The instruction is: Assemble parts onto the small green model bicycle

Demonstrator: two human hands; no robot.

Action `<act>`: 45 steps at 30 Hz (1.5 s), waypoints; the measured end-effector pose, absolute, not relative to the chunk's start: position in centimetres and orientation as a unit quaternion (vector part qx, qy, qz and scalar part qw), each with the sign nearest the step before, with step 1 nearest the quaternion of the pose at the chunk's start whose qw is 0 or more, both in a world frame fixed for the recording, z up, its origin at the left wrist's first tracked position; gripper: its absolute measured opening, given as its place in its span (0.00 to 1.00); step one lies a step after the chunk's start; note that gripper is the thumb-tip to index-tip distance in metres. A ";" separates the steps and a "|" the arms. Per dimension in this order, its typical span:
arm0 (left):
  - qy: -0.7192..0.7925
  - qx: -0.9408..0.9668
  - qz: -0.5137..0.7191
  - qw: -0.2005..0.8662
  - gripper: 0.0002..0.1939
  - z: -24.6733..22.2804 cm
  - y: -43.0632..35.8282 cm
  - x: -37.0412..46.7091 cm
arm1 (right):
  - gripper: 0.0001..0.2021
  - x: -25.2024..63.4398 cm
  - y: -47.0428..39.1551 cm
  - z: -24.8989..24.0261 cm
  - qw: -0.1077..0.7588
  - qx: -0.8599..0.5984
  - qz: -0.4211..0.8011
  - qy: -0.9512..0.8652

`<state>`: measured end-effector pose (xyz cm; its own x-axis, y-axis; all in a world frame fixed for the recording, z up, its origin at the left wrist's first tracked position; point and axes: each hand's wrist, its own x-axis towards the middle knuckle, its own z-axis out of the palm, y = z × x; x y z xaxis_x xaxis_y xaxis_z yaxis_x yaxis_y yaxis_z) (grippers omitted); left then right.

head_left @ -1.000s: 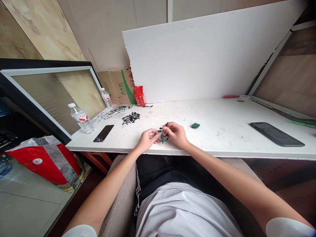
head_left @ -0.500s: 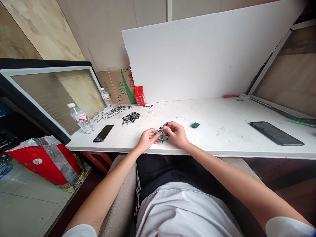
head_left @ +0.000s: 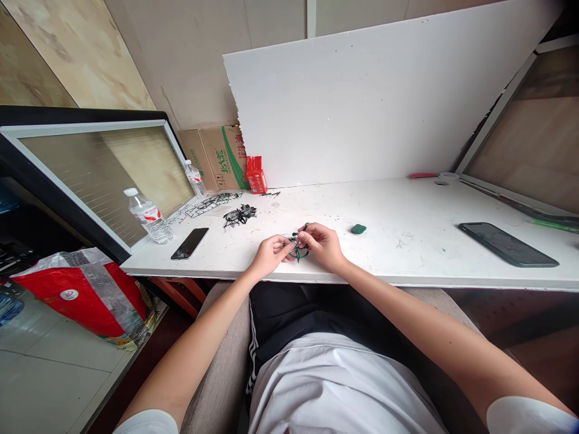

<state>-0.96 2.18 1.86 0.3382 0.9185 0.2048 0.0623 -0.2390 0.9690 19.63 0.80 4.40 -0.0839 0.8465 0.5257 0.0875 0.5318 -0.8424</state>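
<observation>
Close to the front edge of the white table, both hands meet around a small dark green spoked piece (head_left: pixel 298 252), round like a little model wheel with thin parts sticking out. My left hand (head_left: pixel 270 256) pinches its left side between thumb and fingers. On the opposite side my right hand (head_left: pixel 322 244) is closed on its upper right part, and a dark tip shows by the index finger. The fingers cover much of the piece. A dark green lump (head_left: pixel 358 229) lies to the right of my right hand.
Tangled black thin parts (head_left: pixel 240 215) and a black lattice frame (head_left: pixel 212 204) lie at left. Two phones, a black one (head_left: pixel 190 243) and a dark-cased one (head_left: pixel 507 244), flank my hands. A water bottle (head_left: pixel 151 217), a red box (head_left: pixel 256 176) and a white board (head_left: pixel 362 108) stand behind.
</observation>
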 end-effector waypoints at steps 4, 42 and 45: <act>0.374 0.655 0.437 0.490 0.24 1.9 2.2 -0.9 | 0.19 19.6 0.8 4.3 0.574 -0.358 0.330 -0.658; 0.373 0.654 0.434 0.495 0.26 2.5 1.9 -0.9 | 0.16 19.7 1.1 4.0 0.584 -0.345 0.292 -0.674; 0.375 0.657 0.430 0.493 0.24 2.6 1.8 -0.9 | 0.16 19.8 1.1 3.8 0.583 -0.345 0.294 -0.675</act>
<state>-0.87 1.77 2.56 0.3491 0.9165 0.1952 0.0678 -0.2325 0.9702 19.77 1.14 3.83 -0.0827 0.8076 0.5840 0.1230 0.5898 -0.7981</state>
